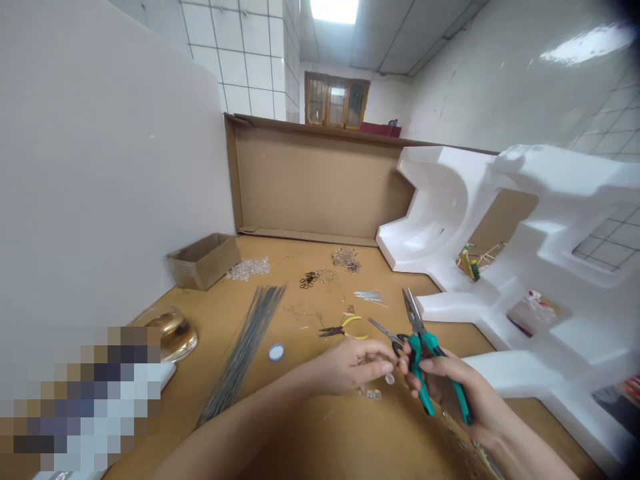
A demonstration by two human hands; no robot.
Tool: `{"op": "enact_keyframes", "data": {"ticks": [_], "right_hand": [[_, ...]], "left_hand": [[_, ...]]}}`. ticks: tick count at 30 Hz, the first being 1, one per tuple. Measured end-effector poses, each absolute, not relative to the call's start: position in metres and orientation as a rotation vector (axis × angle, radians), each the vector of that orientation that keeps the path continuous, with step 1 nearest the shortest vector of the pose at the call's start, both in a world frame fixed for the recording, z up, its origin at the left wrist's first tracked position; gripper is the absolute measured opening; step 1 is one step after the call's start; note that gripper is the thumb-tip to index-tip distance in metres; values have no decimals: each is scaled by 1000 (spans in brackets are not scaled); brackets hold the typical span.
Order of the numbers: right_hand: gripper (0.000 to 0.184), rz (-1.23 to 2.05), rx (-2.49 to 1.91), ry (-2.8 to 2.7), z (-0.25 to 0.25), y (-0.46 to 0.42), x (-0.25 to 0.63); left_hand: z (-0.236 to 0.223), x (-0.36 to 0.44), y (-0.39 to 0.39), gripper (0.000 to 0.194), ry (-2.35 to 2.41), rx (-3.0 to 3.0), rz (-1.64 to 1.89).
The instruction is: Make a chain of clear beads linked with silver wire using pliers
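In my right hand (463, 383) I hold long-nose pliers (417, 320) with teal and black handles, their slim jaws slightly apart and pointing away from me. My left hand (345, 367) is close beside it, thumb and fingers pinched together; whatever lies between the fingertips is too small to make out. Just below those fingertips is a clear bead (389, 379), with several more clear beads (371, 394) lower down. A thin strand with shiny pieces (470, 443) runs beneath my right wrist. Scissors (383, 330) with dark handles and yellow-handled pliers (343, 329) lie beyond my hands.
A bundle of grey wires (247, 350) lies to the left, near a blue-rimmed white disc (276, 352). Farther back are a cardboard box (205, 262), clear pieces (249, 268), black loops (309, 279), and metal pins (370, 297). White foam (450, 267) borders the right side.
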State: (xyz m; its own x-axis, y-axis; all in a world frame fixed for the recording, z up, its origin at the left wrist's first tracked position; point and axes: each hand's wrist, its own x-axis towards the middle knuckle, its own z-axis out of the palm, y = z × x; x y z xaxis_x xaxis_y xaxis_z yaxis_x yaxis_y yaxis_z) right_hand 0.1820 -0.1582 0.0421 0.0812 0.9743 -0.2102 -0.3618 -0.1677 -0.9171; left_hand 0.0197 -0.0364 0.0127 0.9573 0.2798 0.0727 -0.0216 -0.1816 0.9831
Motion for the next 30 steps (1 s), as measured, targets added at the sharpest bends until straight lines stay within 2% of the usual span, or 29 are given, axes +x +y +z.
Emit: {"op": "enact_keyframes", "data": {"ticks": [5, 9, 21, 25, 30], "right_hand": [[21, 1421, -1154, -785, 43, -159, 181], [22, 1375, -1219, -874, 45, -158, 184], [33, 431, -2042, -1731, 37, -183, 196], [36, 351, -2155, -1818, 36, -187, 200], [30, 268, -2216, -1898, 38, -181, 200]], "left_hand": [[13, 21, -34, 37, 196, 1633, 147], [10, 24, -31, 35, 250, 1597, 176], [-7, 32, -14, 20, 400, 1271, 340], [-7, 32, -14, 21, 385, 1260, 331], [-4, 31, -15, 25, 399, 1276, 347]]}}
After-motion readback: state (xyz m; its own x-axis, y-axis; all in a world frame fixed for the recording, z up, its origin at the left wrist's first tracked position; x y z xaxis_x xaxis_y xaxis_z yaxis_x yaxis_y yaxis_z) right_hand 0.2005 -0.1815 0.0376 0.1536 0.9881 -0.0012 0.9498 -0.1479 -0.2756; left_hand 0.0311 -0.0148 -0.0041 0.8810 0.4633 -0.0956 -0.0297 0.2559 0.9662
